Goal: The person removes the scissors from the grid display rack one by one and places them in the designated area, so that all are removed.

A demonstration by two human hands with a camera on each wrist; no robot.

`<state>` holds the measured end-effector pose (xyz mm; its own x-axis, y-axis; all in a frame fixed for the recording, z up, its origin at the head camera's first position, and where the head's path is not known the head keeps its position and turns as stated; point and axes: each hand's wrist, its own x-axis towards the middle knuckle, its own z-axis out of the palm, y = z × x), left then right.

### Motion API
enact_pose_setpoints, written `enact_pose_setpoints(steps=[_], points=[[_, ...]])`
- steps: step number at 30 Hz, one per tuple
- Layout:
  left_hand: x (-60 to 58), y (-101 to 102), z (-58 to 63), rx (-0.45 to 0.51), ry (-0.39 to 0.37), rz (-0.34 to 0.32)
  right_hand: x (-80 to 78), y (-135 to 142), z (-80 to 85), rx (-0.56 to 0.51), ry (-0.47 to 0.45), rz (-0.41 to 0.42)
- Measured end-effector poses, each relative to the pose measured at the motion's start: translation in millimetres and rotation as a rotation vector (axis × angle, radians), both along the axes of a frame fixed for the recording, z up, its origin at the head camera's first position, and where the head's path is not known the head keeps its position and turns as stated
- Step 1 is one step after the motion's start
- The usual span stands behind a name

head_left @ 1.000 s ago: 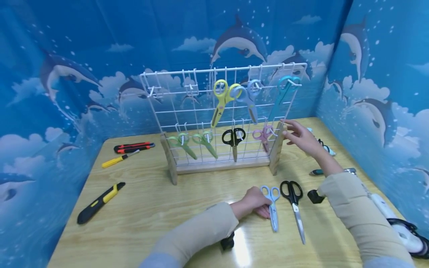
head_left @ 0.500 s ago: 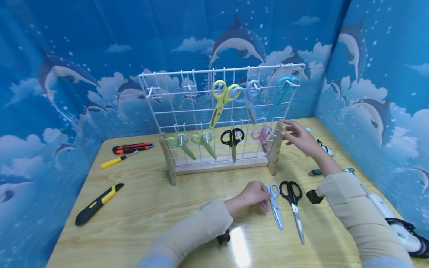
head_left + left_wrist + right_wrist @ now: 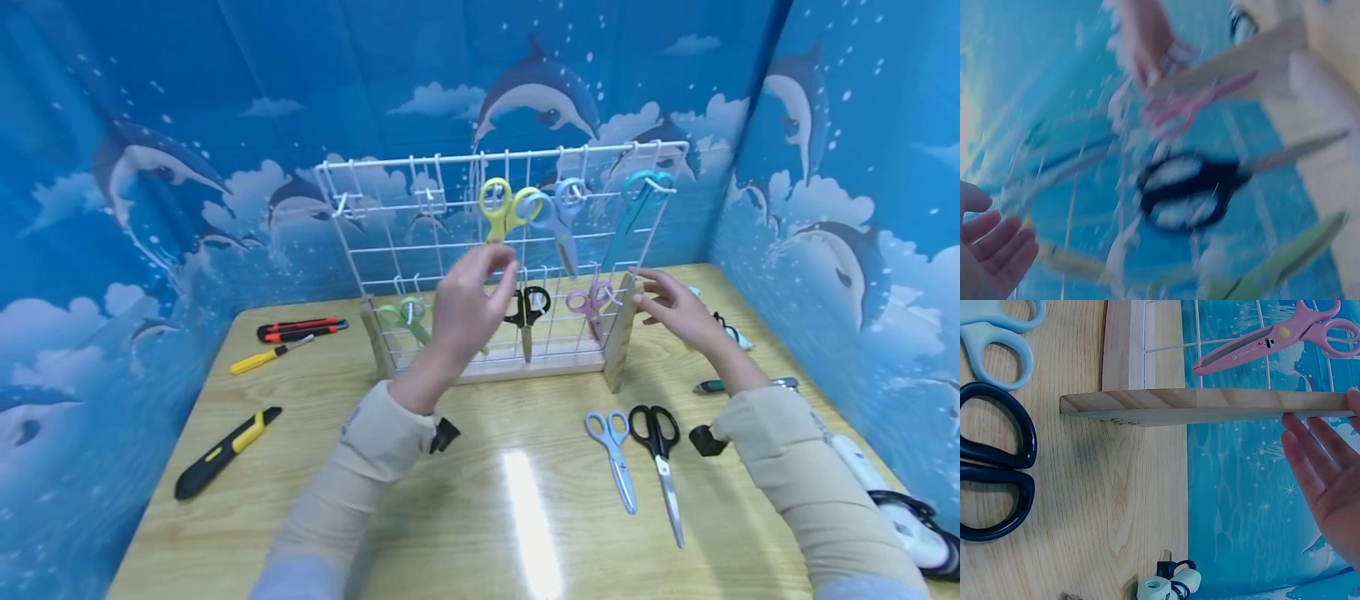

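My left hand (image 3: 468, 304) is raised in front of the white wire rack (image 3: 450, 248), just below the yellow scissors (image 3: 498, 204). In the left wrist view, which is blurred, the fingers (image 3: 1007, 250) are loosely bent with nothing between them. It hides part of the black scissors (image 3: 527, 312) and the second green scissors. My right hand (image 3: 678, 312) touches the outer side of the rack's right wooden end (image 3: 618, 342); in the right wrist view its fingertips (image 3: 1291, 422) rest against the board. Blue scissors (image 3: 617, 458) and long black-handled scissors (image 3: 660, 454) lie on the table.
Lilac scissors (image 3: 558, 221), teal scissors (image 3: 633, 208), pink scissors (image 3: 592, 307) and green scissors (image 3: 408, 317) hang on the rack. At the left lie a yellow-black utility knife (image 3: 228, 450), a yellow screwdriver (image 3: 262, 360) and red-black cutters (image 3: 300, 329). A white corded tool (image 3: 892, 508) lies far right.
My left hand let go of the blue scissors on the table, which now lie slightly tilted, and rose leftward to the rack. My right hand stayed at the wooden end.
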<state>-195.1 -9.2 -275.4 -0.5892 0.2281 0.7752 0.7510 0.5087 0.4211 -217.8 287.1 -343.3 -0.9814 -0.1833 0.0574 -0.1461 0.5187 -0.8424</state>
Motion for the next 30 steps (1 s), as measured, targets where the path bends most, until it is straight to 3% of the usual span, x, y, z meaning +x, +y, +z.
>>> enact_pose_setpoints(steps=[2, 4, 8, 13, 18, 24, 30], points=[[-7.2, -8, 8.6, 0.029, 0.005, 0.068, 0.0, 0, 0.1, 0.002, -0.003, -0.001], [-13.6, -13, 12.8, 0.038, -0.067, 0.107, 0.1, 1, -0.1, 0.001, -0.009, -0.002], [-21.1, -16, 13.0, 0.035, -0.285, 0.129, 0.5, 2, -0.8, 0.003, -0.016, -0.002], [-23.8, -15, 8.4, 0.076, -0.439, 0.095, 0.3, 1, -1.2, -0.002, -0.011, 0.008], [-26.1, -15, 6.1, 0.115, -0.48, 0.068, -0.2, 1, -1.2, -0.006, -0.012, 0.011], [-27.6, -16, 7.9, 0.12, -0.476, 0.059, -1.1, 1, -2.1, -0.01, -0.018, 0.008], [-30.8, -21, 8.1, 0.155, -0.479, -0.008, -0.8, 1, -1.8, -0.006, -0.013, 0.011]])
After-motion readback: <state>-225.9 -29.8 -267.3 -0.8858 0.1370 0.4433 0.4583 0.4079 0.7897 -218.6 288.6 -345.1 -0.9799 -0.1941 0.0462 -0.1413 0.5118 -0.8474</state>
